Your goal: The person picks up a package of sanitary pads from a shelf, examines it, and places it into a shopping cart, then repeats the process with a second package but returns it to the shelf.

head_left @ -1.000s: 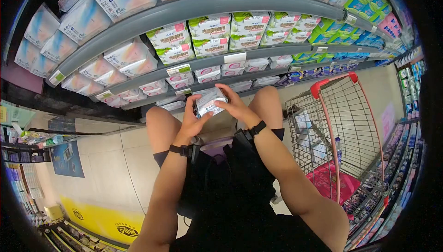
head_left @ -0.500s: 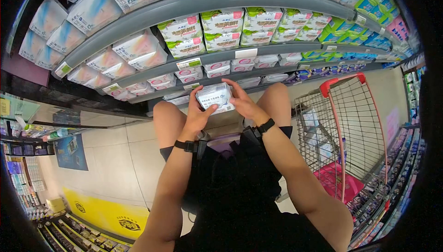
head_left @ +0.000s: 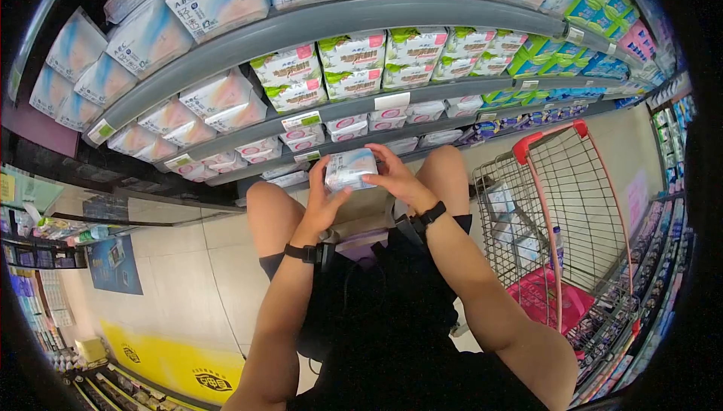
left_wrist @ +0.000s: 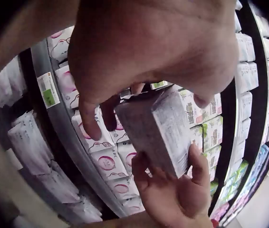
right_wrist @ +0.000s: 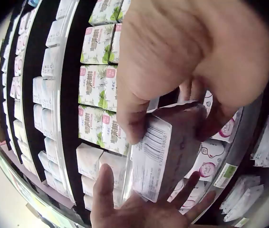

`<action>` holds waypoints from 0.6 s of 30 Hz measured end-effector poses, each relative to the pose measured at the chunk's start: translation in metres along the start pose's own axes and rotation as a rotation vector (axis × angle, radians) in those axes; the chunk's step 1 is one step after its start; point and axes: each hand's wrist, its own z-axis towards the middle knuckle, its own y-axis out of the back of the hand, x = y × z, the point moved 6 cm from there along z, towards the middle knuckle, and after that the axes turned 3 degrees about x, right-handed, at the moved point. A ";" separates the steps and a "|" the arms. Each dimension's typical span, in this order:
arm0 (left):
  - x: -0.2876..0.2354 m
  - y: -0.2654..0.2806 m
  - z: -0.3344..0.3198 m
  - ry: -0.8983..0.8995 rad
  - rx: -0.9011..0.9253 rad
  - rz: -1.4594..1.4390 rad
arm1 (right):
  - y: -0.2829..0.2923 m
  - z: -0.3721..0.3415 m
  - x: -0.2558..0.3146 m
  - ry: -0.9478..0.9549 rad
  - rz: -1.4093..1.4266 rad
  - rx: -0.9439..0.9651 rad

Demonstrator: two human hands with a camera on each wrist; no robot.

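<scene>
A small white and pale-blue pack of sanitary pads (head_left: 351,169) is held up between both hands, over the knees. The right hand (head_left: 399,183) grips its right end; in the right wrist view the thumb lies along a side printed with a barcode (right_wrist: 157,147). Beside the pack's left end is the left hand (head_left: 324,198), fingers along that end and thumb extended below it. From the right wrist, the left hand (right_wrist: 134,211) shows spread, its thumb off the pack. The left wrist view shows the pack (left_wrist: 156,130) tilted, with the right hand (left_wrist: 177,197) around its far end.
Curved shelves (head_left: 361,12) with rows of sanitary pad packs stand ahead. A wire shopping cart (head_left: 576,207) with red corners, holding several packs and a pink bag (head_left: 546,298), is at the right. Pale tiled floor (head_left: 169,260) and a blue floor sticker (head_left: 113,260) lie left.
The pack has turned in the hands: the face with printed text has given way to the blue-patterned face. The left thumb has come down off the pack. The head view has shifted slightly.
</scene>
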 end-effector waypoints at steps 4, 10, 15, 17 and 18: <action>0.019 0.008 -0.001 0.187 -0.143 -0.230 | -0.015 -0.002 0.011 0.079 -0.028 0.134; 0.007 0.012 -0.003 0.141 -0.196 -0.110 | -0.031 -0.013 0.023 0.033 -0.014 0.259; 0.001 0.007 -0.002 0.149 -0.192 -0.205 | -0.020 -0.004 0.004 -0.138 0.043 0.119; 0.017 0.008 0.001 0.097 -0.167 -0.232 | -0.010 0.004 -0.013 -0.101 0.034 0.093; 0.019 0.008 0.003 0.126 -0.161 -0.260 | -0.010 0.006 -0.013 -0.083 0.033 0.080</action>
